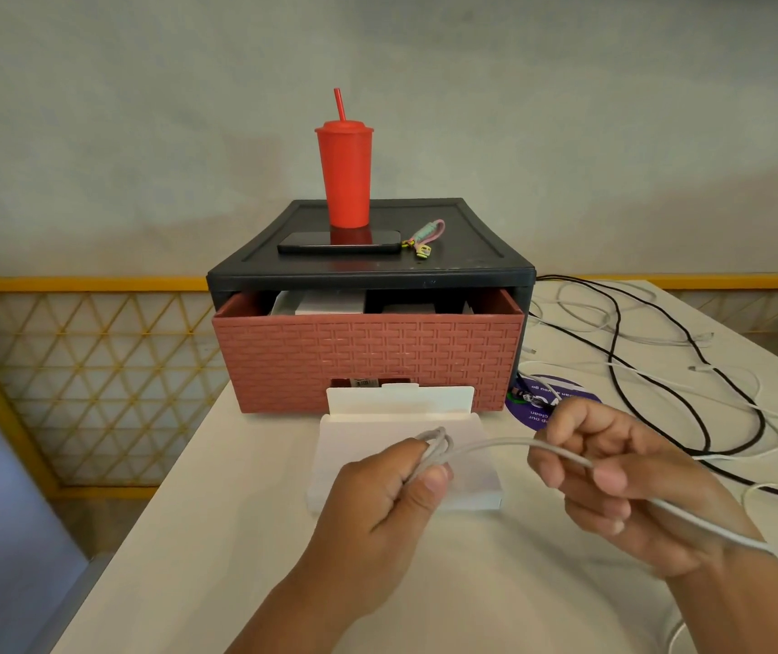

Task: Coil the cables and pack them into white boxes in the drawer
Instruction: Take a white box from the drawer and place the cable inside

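1. The left hand (391,493), lower centre, pinches small loops of a white cable (495,444) between its thumb and curled fingers.
2. The right hand (623,474), lower right, curls its fingers round the same cable, which trails off to the lower right.
3. Behind the hands an open white box (354,441) sits on the table, just before the partly open red drawer (368,356).
4. Loose black and white cables (660,370) sprawl at the right.

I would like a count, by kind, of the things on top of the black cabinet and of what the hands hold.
Red cup with straw: 1
Black phone: 1
Pastel wrist strap: 1
White cable, held by left hand and right hand: 1
Total: 4
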The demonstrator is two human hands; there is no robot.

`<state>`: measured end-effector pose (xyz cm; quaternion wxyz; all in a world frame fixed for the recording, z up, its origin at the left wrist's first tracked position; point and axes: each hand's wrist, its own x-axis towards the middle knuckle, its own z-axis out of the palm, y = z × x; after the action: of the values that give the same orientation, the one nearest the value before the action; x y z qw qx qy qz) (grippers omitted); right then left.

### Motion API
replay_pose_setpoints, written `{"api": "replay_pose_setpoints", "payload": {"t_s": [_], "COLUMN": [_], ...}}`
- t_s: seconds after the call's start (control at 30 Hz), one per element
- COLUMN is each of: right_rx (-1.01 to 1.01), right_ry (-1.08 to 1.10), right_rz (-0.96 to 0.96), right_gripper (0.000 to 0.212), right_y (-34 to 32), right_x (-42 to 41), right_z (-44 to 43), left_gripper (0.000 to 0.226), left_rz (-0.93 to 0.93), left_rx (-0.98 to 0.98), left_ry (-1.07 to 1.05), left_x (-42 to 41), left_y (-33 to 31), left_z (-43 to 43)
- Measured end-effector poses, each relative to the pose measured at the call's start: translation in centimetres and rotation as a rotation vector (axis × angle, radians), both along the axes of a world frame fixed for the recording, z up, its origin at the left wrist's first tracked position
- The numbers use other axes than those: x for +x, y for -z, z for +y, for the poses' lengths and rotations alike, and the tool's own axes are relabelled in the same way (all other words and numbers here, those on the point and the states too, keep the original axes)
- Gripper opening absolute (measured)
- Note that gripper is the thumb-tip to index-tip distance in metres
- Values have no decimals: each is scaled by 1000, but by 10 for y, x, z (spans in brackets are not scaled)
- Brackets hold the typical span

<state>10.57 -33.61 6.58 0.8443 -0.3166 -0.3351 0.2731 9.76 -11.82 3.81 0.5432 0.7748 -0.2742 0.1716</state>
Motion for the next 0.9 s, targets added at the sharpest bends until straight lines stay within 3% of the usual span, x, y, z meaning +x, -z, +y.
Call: {"api": "replay_pose_setpoints", "payload": {"t_s": [0.17,0.33,0.43,0.53,0.73,0.8,0.9], "right_rx": [63,52,-189,-337,-346,-286,-93], "right_ry": [79,133,314,470,412,360,272], "right_rz": [31,76,7,51,101,137,186], "right_gripper": [34,31,22,37,41,43,28], "right_y": [-4,1,10,20,42,47,49], "right_x": [0,5,7,5,18,26,41], "right_z": [2,-3,1,-1,0,-5,-16], "left_gripper": [39,30,34,33,34,36,33], "left_rz": [167,528,697,798,855,858,860], "left_rx": [-233,-689,-925,-1074,-1180,-1189,-1181], "left_ry": [-25,55,95,140,145,136,147], "left_x": [4,5,8,12,22,23,24], "left_y": [-1,-12,-17,-18,-13,-12,-14], "left_z": [1,3,6,9,15,17,17]}}
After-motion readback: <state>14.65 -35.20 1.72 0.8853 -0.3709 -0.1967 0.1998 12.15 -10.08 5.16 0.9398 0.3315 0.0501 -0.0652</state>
